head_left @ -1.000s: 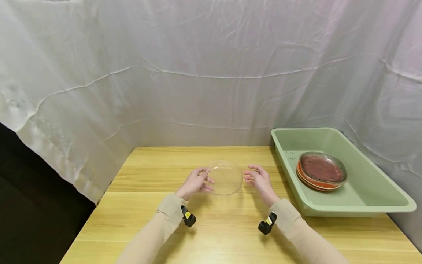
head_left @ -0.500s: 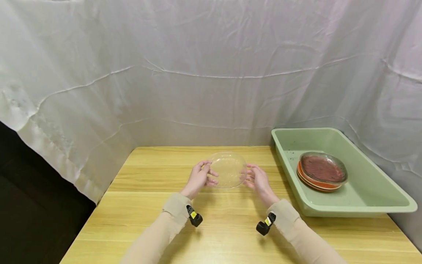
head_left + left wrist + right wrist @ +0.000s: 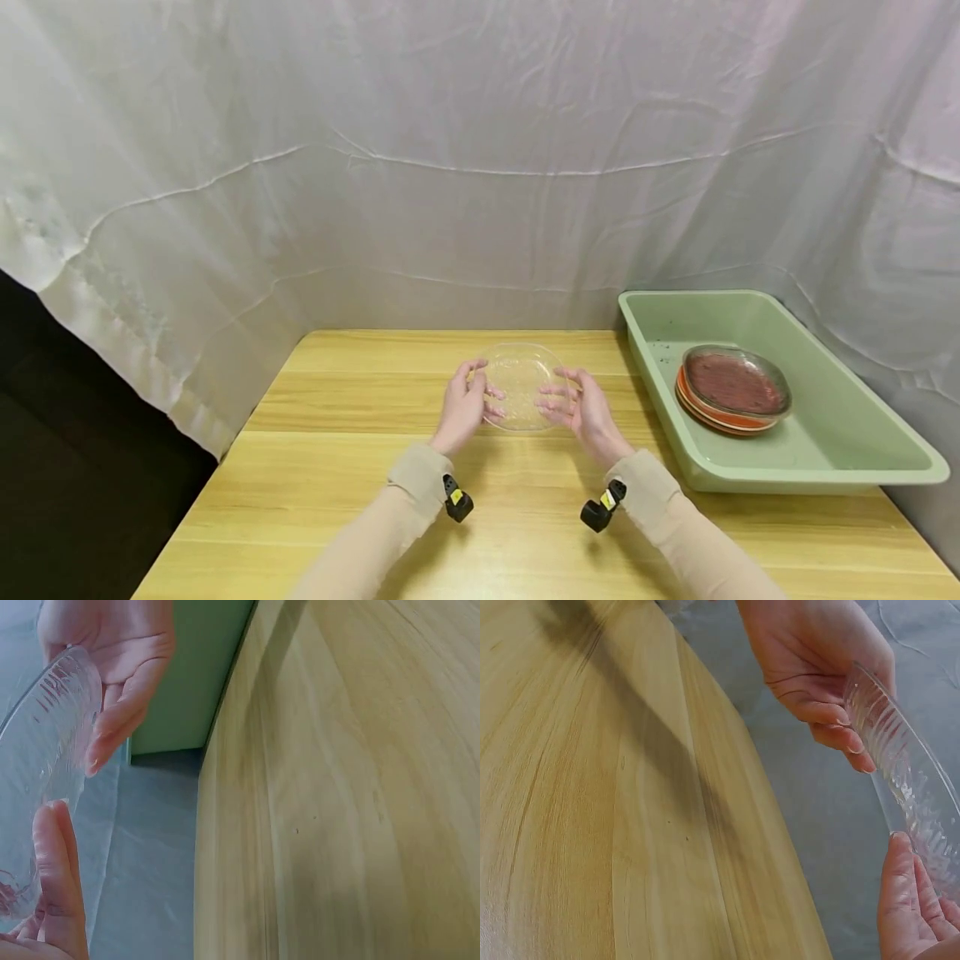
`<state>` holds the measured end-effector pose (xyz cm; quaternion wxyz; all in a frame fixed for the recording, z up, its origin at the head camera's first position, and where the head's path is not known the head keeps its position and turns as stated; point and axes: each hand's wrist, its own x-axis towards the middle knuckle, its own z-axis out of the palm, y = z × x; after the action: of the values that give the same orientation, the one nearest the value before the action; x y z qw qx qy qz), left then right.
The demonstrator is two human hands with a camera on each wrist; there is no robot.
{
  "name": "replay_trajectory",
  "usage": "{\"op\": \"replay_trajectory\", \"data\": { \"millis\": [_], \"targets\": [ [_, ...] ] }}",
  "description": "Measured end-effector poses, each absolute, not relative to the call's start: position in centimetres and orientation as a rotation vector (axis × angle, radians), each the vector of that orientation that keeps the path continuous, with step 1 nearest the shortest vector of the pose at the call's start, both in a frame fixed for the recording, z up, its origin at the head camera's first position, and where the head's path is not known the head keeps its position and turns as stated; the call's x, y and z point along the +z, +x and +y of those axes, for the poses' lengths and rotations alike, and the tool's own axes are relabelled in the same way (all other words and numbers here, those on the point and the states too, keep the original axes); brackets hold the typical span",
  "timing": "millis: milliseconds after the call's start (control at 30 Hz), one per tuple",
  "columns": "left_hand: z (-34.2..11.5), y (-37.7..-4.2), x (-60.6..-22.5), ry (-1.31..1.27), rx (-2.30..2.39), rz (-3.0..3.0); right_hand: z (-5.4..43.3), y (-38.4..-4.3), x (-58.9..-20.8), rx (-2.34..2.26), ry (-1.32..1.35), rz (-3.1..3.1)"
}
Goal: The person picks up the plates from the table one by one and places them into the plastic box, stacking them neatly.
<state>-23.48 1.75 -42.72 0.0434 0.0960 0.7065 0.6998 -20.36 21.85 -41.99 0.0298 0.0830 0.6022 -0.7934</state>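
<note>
A clear, shallow plate (image 3: 522, 386) with a ribbed underside is held above the table between my two hands. My left hand (image 3: 463, 406) grips its left side, thumb near the rim and fingers beneath. My right hand (image 3: 588, 412) holds the right side, its fingers showing through the clear material. From the left wrist view, the plate (image 3: 52, 727) is tilted, with my left hand (image 3: 56, 892) under it and my right hand (image 3: 112, 667) across. The right wrist view shows the ribbed plate (image 3: 907, 765) resting on the fingers of both hands.
A green basin (image 3: 817, 477) stands on the right of the wooden table (image 3: 337, 500). Inside it is a stack of plates (image 3: 735, 387), a dark reddish one on top of orange-edged ones. A pale curtain (image 3: 480, 225) hangs behind and on both sides.
The plate has risen and shifted slightly right and away from me. My left hand moved along with it. My right hand, apart from the plate at first, now holds its right side.
</note>
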Motion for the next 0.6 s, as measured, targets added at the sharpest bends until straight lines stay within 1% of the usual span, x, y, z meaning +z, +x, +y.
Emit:
{"op": "replay_trajectory", "data": {
  "millis": [600],
  "targets": [
    [2.9, -22.6, -43.4, 0.322, 2.081, 2.154, 22.1, -20.7, -43.3, -2.276, 0.275, 2.086]
  ]
}}
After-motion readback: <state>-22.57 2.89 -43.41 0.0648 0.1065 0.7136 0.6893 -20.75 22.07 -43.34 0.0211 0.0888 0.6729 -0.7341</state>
